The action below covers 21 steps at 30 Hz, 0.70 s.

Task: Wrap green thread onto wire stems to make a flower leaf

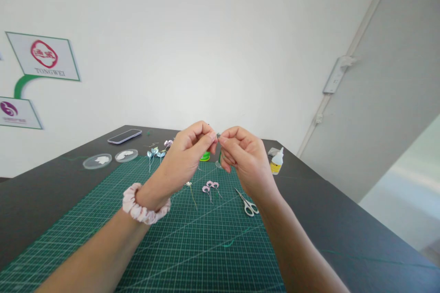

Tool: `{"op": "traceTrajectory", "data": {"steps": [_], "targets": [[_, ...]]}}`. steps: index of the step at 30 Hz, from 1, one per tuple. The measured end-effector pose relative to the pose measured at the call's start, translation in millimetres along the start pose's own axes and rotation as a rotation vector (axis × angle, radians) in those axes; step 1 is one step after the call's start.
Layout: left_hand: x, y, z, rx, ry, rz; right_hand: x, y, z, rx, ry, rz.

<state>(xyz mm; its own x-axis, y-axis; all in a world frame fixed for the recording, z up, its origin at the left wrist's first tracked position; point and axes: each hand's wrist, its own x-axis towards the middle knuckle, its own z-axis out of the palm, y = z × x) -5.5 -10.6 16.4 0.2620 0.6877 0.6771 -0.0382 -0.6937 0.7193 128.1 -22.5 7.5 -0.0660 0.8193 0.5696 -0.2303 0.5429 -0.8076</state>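
- A phone (pixel 124 136) is laid screen-up on the black table (pixel 343 219), at left.
- Two green-edged signs (pixel 62 57), one lettered TONGWEI, are mounted on the white wall (pixel 206 55).
- A power strip (pixel 335 76) is fixed at right.

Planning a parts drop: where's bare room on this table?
Looks bare: black tabletop left of the cutting mat, nearer than the clear dishes; also right, between the glue bottle and right forearm.
Crowded: mat's far part, under and around left hand and right hand, with blue flowers, pink pieces, scissors.
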Motion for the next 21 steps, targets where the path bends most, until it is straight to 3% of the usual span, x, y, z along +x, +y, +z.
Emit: {"op": "traceTrajectory", "data": {"steps": [8,13,21], "targets": [[-3,2,2,0.435,0.107,0.191,0,-2,2,-0.042,-0.005,-0.01],[-5,-3,2,0.707,0.187,0.411,-1,-3,4,0.017,-0.001,0.003],[-4,-11,1,0.922,0.224,0.668,-1,-3,5,0.106,-0.002,0.029]]}}
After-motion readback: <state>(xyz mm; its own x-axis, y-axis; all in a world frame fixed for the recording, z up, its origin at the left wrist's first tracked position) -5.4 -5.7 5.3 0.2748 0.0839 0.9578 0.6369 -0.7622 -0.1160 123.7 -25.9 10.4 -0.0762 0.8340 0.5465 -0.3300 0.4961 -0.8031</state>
